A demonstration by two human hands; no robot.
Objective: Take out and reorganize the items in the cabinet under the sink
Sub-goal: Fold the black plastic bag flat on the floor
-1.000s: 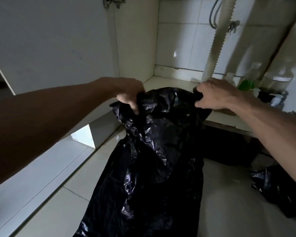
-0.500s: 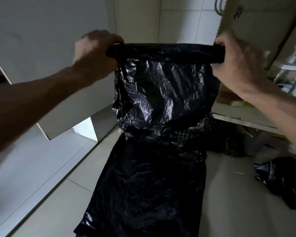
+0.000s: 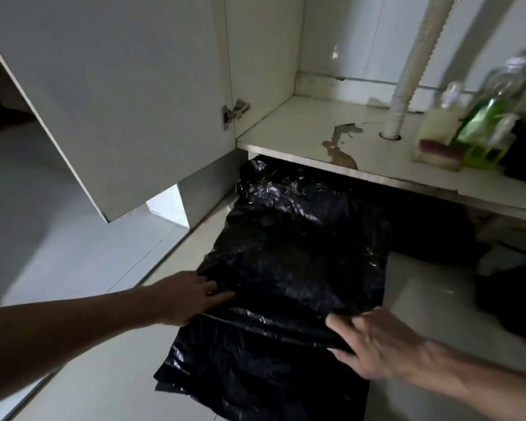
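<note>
A large black plastic bag lies spread on the tiled floor in front of the open cabinet under the sink. A fold runs across it near me. My left hand rests flat on the bag's left edge with its fingers straight. My right hand lies at the right end of the fold, fingers spread over the plastic. The cabinet shelf holds a clear bottle of pale liquid, a green bottle and a sponge at its right side.
The white cabinet door stands open on the left. A white ribbed drain hose runs down through a hole in the shelf. The shelf surface is peeled near its front edge. Another dark bag lies on the floor at right.
Both hands held the bag's rolled top edge up high. They have since brought it down, and the bag now lies folded over on the floor with both hands on it.
</note>
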